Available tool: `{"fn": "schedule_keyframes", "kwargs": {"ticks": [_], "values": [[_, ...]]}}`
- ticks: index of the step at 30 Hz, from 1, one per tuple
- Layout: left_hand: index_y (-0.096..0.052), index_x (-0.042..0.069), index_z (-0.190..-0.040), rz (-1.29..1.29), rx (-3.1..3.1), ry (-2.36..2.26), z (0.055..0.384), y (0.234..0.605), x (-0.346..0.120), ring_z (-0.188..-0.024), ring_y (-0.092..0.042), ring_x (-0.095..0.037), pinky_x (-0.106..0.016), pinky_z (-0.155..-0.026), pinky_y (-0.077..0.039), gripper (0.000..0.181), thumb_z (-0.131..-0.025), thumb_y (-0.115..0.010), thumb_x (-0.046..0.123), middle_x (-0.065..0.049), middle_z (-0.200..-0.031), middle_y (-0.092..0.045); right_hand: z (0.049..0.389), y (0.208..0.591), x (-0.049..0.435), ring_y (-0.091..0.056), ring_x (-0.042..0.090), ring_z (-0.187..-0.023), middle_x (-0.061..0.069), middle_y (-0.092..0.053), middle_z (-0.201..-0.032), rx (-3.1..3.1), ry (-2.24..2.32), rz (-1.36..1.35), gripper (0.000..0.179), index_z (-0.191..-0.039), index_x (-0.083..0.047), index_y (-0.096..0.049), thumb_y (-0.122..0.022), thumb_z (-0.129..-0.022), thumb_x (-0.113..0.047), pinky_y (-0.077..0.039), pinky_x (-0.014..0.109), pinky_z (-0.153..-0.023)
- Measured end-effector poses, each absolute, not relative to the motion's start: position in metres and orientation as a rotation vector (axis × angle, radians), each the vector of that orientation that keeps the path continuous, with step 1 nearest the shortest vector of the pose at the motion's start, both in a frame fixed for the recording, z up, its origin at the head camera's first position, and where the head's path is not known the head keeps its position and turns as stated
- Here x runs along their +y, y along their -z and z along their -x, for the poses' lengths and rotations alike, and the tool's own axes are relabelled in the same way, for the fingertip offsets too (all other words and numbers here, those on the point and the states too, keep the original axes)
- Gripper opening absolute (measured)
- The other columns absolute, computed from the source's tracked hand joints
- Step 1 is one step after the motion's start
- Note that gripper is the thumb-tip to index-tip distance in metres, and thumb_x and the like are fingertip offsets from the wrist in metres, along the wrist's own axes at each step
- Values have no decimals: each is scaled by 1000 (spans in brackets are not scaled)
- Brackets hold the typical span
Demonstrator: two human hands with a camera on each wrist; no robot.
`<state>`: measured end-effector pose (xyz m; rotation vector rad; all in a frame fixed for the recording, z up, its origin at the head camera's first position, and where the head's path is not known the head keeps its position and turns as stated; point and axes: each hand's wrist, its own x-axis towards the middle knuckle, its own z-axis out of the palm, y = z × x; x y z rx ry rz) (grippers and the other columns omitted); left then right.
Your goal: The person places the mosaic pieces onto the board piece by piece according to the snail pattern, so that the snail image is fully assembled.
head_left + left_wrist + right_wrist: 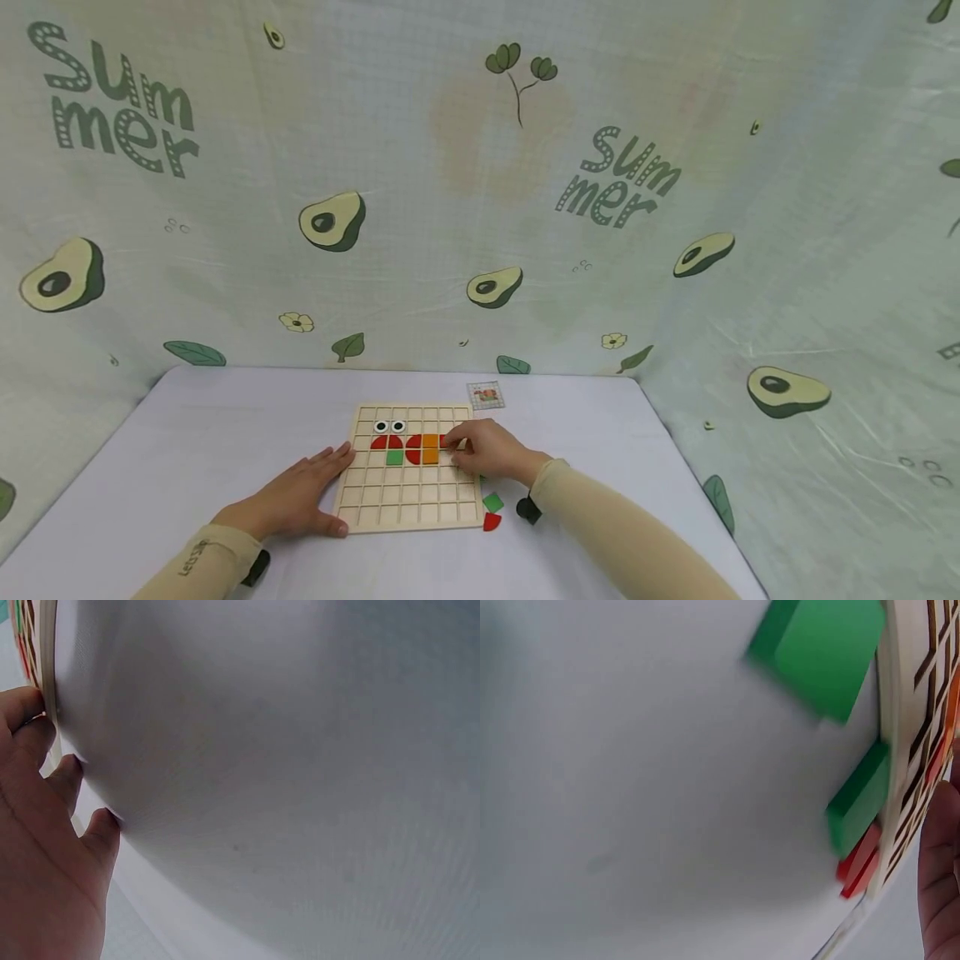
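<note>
A square wooden grid board (408,497) lies on the white table. Set in its cells are two round eye pieces (390,427), several red quarter-circle pieces (386,442), a green square (394,457) and orange squares (430,448). Along the board's left edge my left hand (300,492) rests with fingers and thumb spread, fingertips right at the rim. My right hand (491,450) reaches over the right side of the board, its thumb and fingers pinching a red piece (443,441) beside the orange squares. That piece is mostly hidden by the fingers.
Off the board's right edge lie a loose green square (492,502) and a red quarter-circle (491,522); another green piece (859,799) shows in the right wrist view. Behind the board is a small picture card (486,395). A patterned cloth (405,317) hangs behind the table.
</note>
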<state>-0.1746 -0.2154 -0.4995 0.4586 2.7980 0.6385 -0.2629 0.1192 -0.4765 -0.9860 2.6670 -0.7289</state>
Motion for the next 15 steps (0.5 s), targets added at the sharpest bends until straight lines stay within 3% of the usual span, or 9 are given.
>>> {"fn": "schedule_keyframes", "kwargs": {"ticks": [8,15], "values": [[-41,2,-150,-470,2794,-660,174,498,-216,-144,-27,-42,-63,-115,-21,116,-60,-89,57,-15,-159,-31,259,478,107,-54,4,-74,-16,-65,-91,2602,730,1015,27,-114,-16,-74,-67,-89,-6,-50,17,-66],[-41,2,-150,-468,2798,-652,175,499,-215,-144,-27,-42,-63,-115,-21,117,-59,-89,57,-16,-159,-31,260,480,110,-56,4,-76,-15,-67,-95,2575,761,993,29,-116,-17,-73,-69,-89,-7,-51,17,-69]]}}
